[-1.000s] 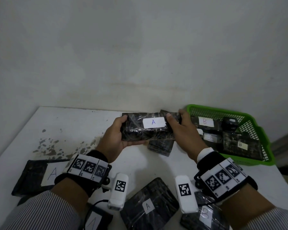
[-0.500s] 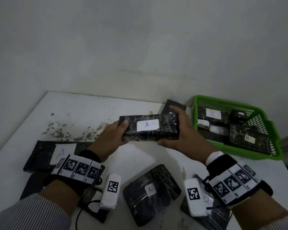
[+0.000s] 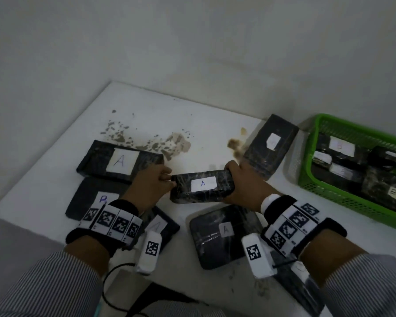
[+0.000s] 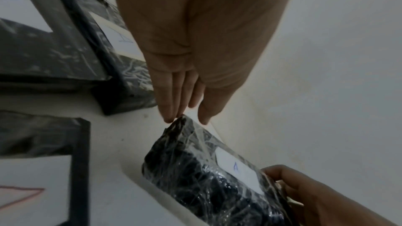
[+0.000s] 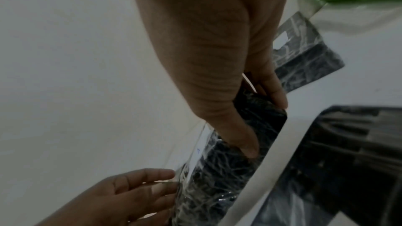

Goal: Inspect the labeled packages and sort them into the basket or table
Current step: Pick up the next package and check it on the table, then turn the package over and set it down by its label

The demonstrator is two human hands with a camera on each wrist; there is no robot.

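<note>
Package marked A held just over the table, left of the green basket [image 3: 306, 170].

The right hand [image 3: 245, 186] grips the end of the package [image 3: 202, 187] nearer the basket; the left hand [image 3: 150, 186], fingers straight, only touches the far end. Film-wrapped, it looks stiff, light and slippery: best clamped by both short ends.

The right hand [image 5: 219, 54] reaches down from twelve o'clock, thumb and fingers clamped on the end of a black plastic-wrapped package [image 5: 217, 169]. At seven o'clock, the left hand [image 5: 121, 197] touches its other end with straight fingers.
</note>
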